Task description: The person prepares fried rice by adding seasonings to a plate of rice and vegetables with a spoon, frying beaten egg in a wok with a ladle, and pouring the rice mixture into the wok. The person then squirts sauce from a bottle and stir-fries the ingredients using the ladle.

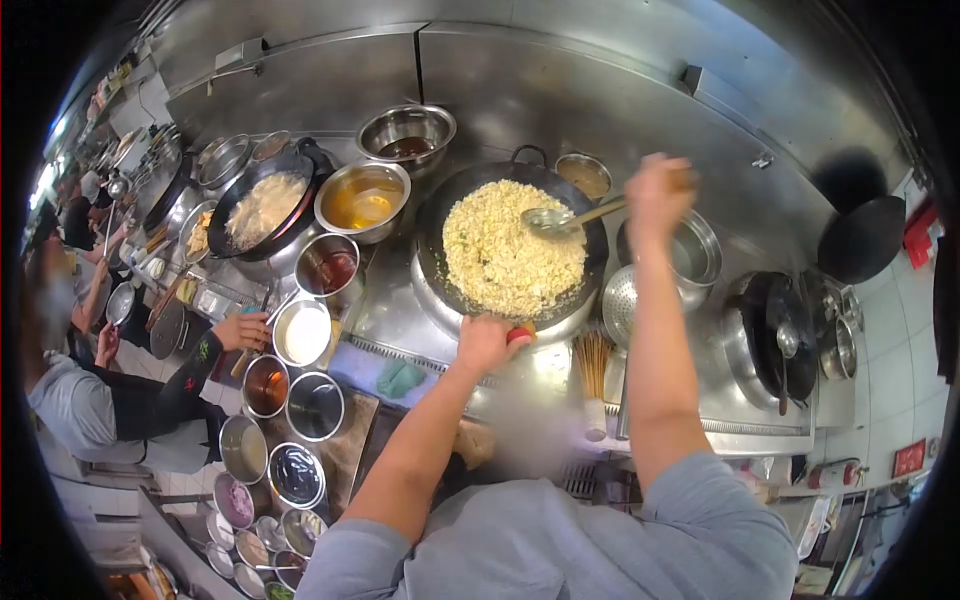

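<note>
Fried rice (512, 250) fills the middle of a large black wok (430, 225) on the stove in front of me. My left hand (487, 343) is closed at the wok's near rim, where the handle sits. Something small and red (519, 333) shows by its thumb, perhaps a cloth or handle cover. Raised over the wok's right side, my right hand (658, 195) is closed around the handle of a metal ladle (548, 221). The ladle's bowl touches the rice; fingers of this hand are somewhat blurred by motion.
Left of the wok stand steel bowls of liquid (365, 205) and several seasoning pots (302, 333). A bamboo brush (593, 365) and a perforated strainer (620, 305) are at the right. Another person's hand (241, 329) reaches toward the pots. A second wok (270, 205) holds food.
</note>
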